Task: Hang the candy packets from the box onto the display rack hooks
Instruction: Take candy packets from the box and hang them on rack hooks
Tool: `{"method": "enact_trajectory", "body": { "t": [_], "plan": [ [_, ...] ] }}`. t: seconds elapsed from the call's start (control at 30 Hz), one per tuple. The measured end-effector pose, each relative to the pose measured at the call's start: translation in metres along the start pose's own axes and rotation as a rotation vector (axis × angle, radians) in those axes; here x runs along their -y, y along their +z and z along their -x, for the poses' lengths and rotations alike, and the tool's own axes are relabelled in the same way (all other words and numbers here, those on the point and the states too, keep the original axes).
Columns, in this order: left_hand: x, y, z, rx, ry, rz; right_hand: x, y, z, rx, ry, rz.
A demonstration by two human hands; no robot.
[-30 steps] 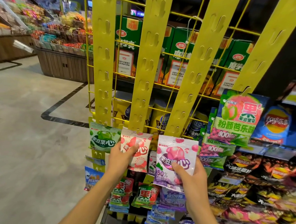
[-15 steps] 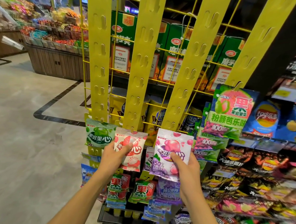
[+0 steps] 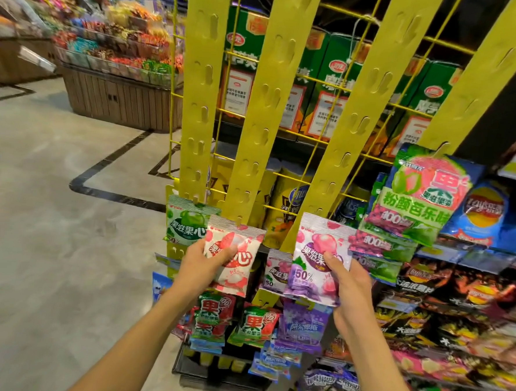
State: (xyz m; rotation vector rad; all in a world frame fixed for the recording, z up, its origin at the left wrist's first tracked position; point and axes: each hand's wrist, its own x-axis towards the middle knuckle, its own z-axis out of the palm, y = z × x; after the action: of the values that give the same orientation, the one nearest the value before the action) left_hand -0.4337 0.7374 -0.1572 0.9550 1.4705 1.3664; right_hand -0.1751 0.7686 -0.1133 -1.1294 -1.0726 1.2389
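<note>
My left hand (image 3: 199, 265) grips a red-and-white candy packet (image 3: 240, 263) by its left side, its top edge against the second yellow hook strip (image 3: 265, 111). My right hand (image 3: 351, 287) holds a purple-and-pink candy packet (image 3: 310, 259) by its right side, its top at the foot of the third yellow strip (image 3: 355, 116). A green packet (image 3: 185, 221) hangs on the first strip (image 3: 200, 101), just left of my left hand. Another purple packet (image 3: 276, 270) hangs between the two held ones. The box is not in view.
A large pink-and-green packet (image 3: 423, 196) hangs on the fourth strip at right, over several similar ones. More packets (image 3: 255, 325) hang lower on the rack. Chip bags (image 3: 482, 209) fill shelves at right. A wooden produce stand (image 3: 120, 99) stands on the open floor at left.
Both hands have kept their packets and stayed close to the strips, shifting only slightly. The camera has tilted a little, so the rack sits differently in the frame.
</note>
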Motion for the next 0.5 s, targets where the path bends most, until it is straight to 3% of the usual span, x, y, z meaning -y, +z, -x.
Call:
{"method": "enact_trajectory", "body": {
  "t": [0.5],
  "plan": [
    [-0.002, 0.003, -0.004, 0.033, 0.038, 0.016, -0.015, 0.026, -0.007, -0.022, 0.081, 0.117]
  ]
}}
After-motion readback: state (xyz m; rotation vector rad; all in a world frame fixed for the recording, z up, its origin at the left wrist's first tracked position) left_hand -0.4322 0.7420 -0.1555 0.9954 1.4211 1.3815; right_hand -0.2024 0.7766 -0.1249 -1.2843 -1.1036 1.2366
